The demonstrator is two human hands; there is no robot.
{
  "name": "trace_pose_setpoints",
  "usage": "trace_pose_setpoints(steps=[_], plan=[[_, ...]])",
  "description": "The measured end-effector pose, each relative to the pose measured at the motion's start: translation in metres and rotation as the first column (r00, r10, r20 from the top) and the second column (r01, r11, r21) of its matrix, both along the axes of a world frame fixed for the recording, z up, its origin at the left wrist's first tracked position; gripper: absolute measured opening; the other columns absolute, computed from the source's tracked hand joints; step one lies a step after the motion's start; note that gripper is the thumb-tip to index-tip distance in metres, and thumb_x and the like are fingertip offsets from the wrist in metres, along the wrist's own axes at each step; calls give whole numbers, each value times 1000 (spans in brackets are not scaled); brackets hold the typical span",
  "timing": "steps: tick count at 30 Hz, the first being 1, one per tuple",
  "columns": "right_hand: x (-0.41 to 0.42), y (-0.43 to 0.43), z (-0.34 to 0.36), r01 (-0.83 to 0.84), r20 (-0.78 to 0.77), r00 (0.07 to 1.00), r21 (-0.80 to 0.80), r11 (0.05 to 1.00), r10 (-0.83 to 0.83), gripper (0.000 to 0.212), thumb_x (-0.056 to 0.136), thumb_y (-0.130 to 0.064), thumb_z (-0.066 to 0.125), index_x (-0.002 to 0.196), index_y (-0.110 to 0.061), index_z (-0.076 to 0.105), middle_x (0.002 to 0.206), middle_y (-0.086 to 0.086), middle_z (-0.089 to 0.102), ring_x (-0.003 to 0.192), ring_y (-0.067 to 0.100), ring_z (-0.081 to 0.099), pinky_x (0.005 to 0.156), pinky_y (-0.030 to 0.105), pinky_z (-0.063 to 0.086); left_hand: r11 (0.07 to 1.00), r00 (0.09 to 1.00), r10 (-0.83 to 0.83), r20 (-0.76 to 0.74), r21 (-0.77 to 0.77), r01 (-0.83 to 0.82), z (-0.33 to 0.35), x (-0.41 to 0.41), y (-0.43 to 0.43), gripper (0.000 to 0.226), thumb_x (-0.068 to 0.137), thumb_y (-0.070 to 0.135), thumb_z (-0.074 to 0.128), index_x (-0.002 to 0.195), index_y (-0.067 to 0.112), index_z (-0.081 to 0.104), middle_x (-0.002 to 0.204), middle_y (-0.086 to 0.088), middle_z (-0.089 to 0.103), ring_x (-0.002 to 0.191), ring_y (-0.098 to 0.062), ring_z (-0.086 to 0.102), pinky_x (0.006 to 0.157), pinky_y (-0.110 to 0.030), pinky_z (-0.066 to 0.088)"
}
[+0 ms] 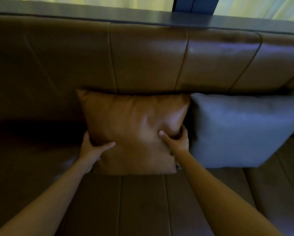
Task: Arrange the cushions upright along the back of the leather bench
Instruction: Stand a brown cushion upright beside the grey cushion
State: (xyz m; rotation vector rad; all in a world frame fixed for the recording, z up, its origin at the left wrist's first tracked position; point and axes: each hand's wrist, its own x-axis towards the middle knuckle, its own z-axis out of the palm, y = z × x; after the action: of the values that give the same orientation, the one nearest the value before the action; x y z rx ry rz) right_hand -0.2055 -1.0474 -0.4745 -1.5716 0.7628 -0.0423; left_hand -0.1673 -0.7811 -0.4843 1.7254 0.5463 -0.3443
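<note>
A tan leather cushion (132, 126) stands upright on the seat, its top edge against the backrest of the brown leather bench (146, 58). My left hand (93, 149) grips its lower left edge, thumb on the front face. My right hand (177, 142) grips its lower right edge, thumb pressed into the front. A grey cushion (241, 130) leans upright against the backrest directly to the right, its left edge touching the tan one.
The bench seat (142, 201) stretches toward me in stitched panels. A dark ledge (160, 16) runs along the top of the backrest, with pale curtains (108, 2) and a dark window post (194, 4) behind it. Seat space lies open to the left of the tan cushion.
</note>
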Motion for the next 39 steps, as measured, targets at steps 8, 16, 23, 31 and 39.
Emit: trace_pose_setpoints(steps=[8, 16, 23, 31, 39], plan=[[4, 1, 8, -38, -67, 997, -58, 998, 34, 105, 72, -33, 83, 154, -23, 18, 151, 10, 39, 137, 34, 41, 108, 49, 42, 999, 991, -48, -124, -8, 47, 18, 13, 1, 123, 64, 30, 87, 153, 36, 2, 159, -2, 22, 143, -34, 26, 110, -61, 27], [7, 34, 50, 130, 29, 991, -385, 914, -129, 76, 73, -32, 82, 136, -10, 45, 134, 13, 44, 121, 33, 51, 94, 40, 46, 999, 997, 46, -62, -19, -47, 69, 12, 12, 96, 75, 36, 78, 151, 32, 19, 156, -7, 28, 140, -34, 31, 110, -54, 31], [29, 122, 75, 3, 22, 1000, -316, 949, 4, 47, 83, -35, 70, 122, -14, 54, 116, 8, 62, 107, 25, 62, 95, 40, 52, 999, 1000, -16, 7, -29, 17, 119, 1, 69, 48, 88, 32, 65, 131, 16, 51, 123, -5, 55, 113, -24, 51, 85, -36, 43], [31, 258, 83, -181, -25, 984, -172, 968, 179, 40, 91, -29, 64, 125, -13, 54, 125, 9, 57, 102, 20, 59, 79, 28, 49, 999, 998, -29, 55, 24, 28, 121, -13, 198, 34, 92, 33, 59, 122, 19, 55, 124, -4, 51, 123, -27, 49, 101, -41, 40], [6, 378, 71, -228, -105, 969, -53, 972, 221, 43, 94, -28, 60, 131, -9, 51, 119, 6, 56, 80, 9, 52, 59, 17, 41, 994, 999, -28, -14, 109, 30, 101, -28, 310, 43, 93, 31, 57, 132, 15, 50, 133, -9, 49, 120, -27, 48, 93, -37, 40]])
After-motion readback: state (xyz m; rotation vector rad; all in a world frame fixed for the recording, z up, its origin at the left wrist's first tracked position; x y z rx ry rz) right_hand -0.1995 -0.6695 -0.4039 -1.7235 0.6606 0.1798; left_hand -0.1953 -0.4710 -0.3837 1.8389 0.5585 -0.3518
